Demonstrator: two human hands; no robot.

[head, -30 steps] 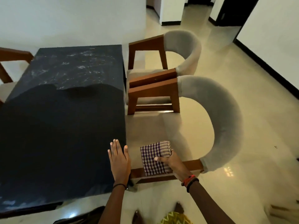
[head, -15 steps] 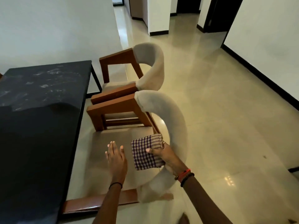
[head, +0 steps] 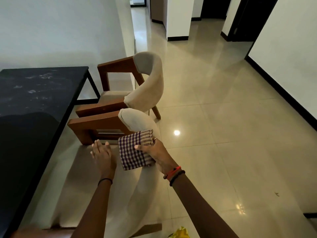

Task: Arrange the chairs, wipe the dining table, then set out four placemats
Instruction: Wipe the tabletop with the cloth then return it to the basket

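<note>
Since a second ago the view has swung to the right: the dark desk (head: pixel 34 100) now fills only the left edge, and more of the glossy tiled floor (head: pixel 223 134) and the hallway shows. The left hand (head: pixel 103 155), which lay at the desk's corner then, is now over the pale seat of the near chair (head: pixel 77 177), palm down with fingers straight and slightly spread. Whether it presses the cushion or floats just above it cannot be told. The right hand (head: pixel 157 155) still grips the folded checked cloth (head: pixel 135 150), thumb on top, held against the curved padded backrest of that chair, higher on the backrest than before. The fingers beneath the cloth are hidden by it. The near chair stands alongside the desk with its wooden arm close to the desk edge; the far chair (head: pixel 145 83) sits just beyond it, their arms nearly touching, near the desk's far corner. The lower part of the near chair is smeared by motion blur, and its nearer armrest is partly cut off at the bottom. The desk runs out of view on the left. A yellow item (head: pixel 178 233) peeks in at the bottom edge, too cropped to identify.
</note>
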